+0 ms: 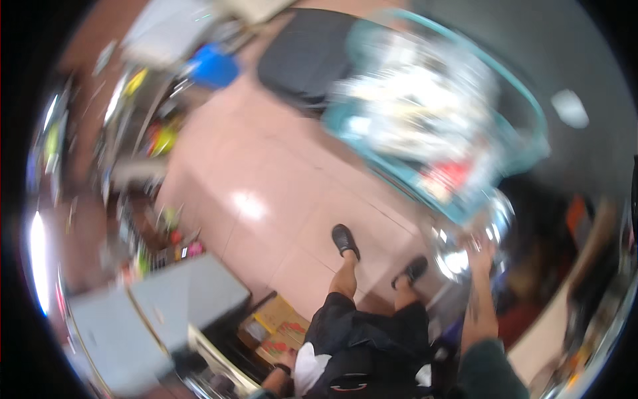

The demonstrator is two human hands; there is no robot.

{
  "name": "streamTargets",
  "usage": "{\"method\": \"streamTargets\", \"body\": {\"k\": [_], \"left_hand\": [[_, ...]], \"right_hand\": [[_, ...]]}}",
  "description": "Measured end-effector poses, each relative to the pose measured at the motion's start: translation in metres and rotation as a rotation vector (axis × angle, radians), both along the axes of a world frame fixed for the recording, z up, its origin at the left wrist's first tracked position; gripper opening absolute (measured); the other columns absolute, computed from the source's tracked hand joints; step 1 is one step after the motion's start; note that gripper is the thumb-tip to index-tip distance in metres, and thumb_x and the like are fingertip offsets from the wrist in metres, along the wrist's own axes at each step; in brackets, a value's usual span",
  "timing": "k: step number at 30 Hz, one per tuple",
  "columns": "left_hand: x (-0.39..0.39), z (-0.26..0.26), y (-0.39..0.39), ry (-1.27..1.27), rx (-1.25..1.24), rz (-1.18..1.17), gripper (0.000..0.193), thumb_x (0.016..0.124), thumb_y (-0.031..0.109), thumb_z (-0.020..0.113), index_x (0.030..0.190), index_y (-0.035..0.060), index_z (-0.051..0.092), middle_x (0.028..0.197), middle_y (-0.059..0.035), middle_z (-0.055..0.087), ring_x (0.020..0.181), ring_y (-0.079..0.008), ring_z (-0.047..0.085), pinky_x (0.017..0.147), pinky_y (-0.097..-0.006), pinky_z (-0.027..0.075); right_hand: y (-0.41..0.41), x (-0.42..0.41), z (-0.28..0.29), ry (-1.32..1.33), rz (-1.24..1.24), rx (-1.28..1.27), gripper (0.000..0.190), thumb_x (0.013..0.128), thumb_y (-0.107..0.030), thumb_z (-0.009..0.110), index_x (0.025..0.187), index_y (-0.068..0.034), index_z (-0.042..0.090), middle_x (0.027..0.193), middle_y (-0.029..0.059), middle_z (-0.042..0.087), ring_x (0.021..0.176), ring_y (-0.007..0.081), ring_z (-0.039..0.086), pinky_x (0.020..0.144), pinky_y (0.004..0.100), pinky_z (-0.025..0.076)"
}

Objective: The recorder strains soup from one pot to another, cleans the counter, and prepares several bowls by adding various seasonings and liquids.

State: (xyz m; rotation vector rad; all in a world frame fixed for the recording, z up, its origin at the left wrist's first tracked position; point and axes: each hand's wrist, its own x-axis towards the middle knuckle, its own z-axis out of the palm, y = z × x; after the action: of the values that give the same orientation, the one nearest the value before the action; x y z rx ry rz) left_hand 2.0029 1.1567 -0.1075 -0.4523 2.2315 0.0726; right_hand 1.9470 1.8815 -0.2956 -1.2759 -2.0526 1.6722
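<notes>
My right hand [481,254] reaches forward over a shiny metal bowl [451,264] at the right. It overlaps the bowl, but blur hides whether the fingers grip it. Just beyond the bowl is a teal plastic basket [518,85], heaped with blurred white and clear plastic bags [413,95] and something red [451,174]. My left hand [288,357] hangs low by my hip, a dark band on its wrist. Its fingers are partly hidden, and a printed cardboard box [281,326] lies close by.
A black rounded seat or lid [306,55] adjoins the basket. Pale tiles [279,199] cover the floor under my feet. At lower left stands a grey-white cabinet or refrigerator [159,319]. A blue container [214,67] and blurred, cluttered shelves [124,129] line the left.
</notes>
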Motion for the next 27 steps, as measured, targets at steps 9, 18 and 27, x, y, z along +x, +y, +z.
{"method": "streamTargets", "body": {"k": [9, 18, 27], "left_hand": [[-0.256, 0.070, 0.030, 0.472, 0.957, 1.232, 0.028, 0.102, 0.037, 0.042, 0.104, 0.0134, 0.057, 0.067, 0.0038, 0.040, 0.052, -0.0060, 0.035, 0.046, -0.0230, 0.034], [-0.589, 0.203, -0.113, 0.622, 1.745, 1.526, 0.061, 0.102, 0.056, 0.029, 0.125, 0.0048, 0.052, 0.110, -0.0101, 0.064, 0.097, -0.0203, 0.064, 0.081, -0.0348, 0.053], [-0.836, 0.188, -0.310, 0.588, 1.938, 1.620, 0.065, 0.102, 0.058, 0.027, 0.133, 0.0046, 0.049, 0.129, -0.0097, 0.057, 0.122, -0.0225, 0.053, 0.106, -0.0401, 0.040]], "right_hand": [[-0.349, -0.262, 0.240, -0.187, 1.154, -0.087, 0.034, 0.085, -0.018, 0.068, 0.115, -0.002, 0.063, 0.099, 0.0129, 0.067, 0.087, 0.0244, 0.067, 0.079, 0.0349, 0.055], [-0.707, -0.597, 0.457, 0.822, 1.885, 0.514, 0.052, 0.073, -0.010, 0.066, 0.123, -0.001, 0.059, 0.117, 0.0133, 0.059, 0.114, 0.0334, 0.054, 0.096, 0.0424, 0.047], [-0.930, -0.875, 0.422, 0.977, 2.138, 0.609, 0.018, 0.076, -0.011, 0.062, 0.092, -0.003, 0.063, 0.092, 0.0103, 0.061, 0.094, 0.0274, 0.056, 0.087, 0.0389, 0.044]]}}
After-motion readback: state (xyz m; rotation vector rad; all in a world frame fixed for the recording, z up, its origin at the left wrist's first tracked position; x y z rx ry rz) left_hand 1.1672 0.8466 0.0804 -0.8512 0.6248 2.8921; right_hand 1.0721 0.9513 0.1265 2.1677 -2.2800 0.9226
